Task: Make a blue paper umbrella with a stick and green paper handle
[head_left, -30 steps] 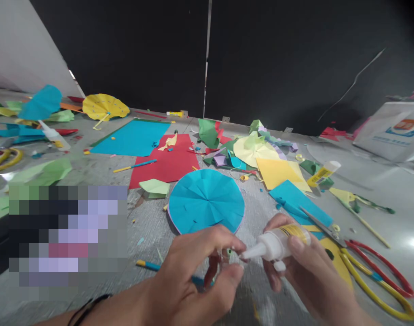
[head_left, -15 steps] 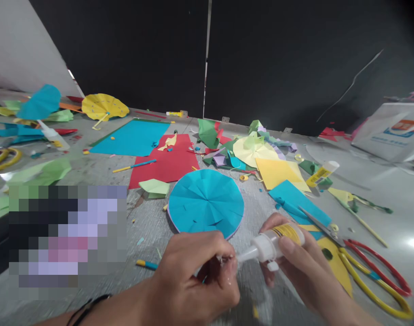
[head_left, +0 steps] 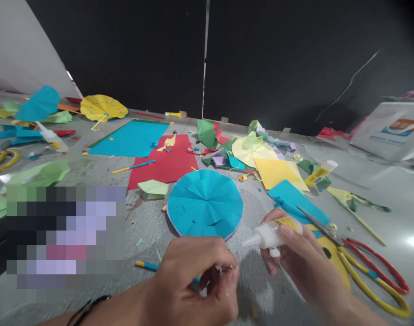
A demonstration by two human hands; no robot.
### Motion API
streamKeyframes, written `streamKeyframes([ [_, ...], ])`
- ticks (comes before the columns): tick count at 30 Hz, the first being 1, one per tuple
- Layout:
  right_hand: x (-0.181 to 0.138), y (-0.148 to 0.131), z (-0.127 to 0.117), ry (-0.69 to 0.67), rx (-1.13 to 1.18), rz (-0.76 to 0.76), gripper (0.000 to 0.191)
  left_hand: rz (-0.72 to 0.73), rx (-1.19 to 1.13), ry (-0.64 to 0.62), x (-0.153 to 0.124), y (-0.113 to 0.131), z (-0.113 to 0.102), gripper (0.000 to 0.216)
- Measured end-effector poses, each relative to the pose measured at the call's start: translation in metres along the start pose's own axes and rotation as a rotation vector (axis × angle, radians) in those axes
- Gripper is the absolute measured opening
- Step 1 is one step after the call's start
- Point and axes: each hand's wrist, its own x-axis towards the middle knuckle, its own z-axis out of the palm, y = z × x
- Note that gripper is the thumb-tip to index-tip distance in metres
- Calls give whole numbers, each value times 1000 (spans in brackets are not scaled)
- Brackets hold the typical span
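As right hand [head_left: 303, 260] grips glue bottle [head_left: 269, 235], left hand [head_left: 193, 280] pinches, paper-strewn table [head_left: 142, 222], black wall [head_left: 118, 54]

Two hands on show, the left hand [head_left: 193, 283] and the right hand [head_left: 303, 258], and we count two glue bottles [head_left: 269, 235], two glue sticks [head_left: 320, 173], two pairs of scissors [head_left: 373, 276], one round blue paper disc [head_left: 205, 203], one yellow paper fan [head_left: 103, 106]!

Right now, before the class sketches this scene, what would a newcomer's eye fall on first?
The big turquoise paper disc, creased into radial folds, lies at the centre, just above the hands. Below it to the right, the right hand grips a white glue bottle, its nozzle aimed toward the left hand. Behind the disc lies a red paper sheet, and red-and-yellow-handled scissors sit at far right.
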Motion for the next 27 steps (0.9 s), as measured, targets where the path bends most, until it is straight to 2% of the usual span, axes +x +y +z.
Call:
streamKeyframes([
  [4, 0, -1, 0, -7, 4, -18, 26, -19, -77, 26, -2, -1, 3, 21],
  [7, 0, -1, 0, -4, -16, -37, 27, -41, -68, 83, -4, -1, 5, 21],
  [11, -3, 2, -3, -20, -44, -51, 27, -62, -42, 95, -3, -2, 4, 20],
  [20, -7, 8, -9, -66, -166, -97, 26, -48, 36, -1, -5, -6, 3, 17],
  [27, -6, -1, -2, 3, -381, -182, 21, -71, 67, -89, -5, -13, 5, 18],
])
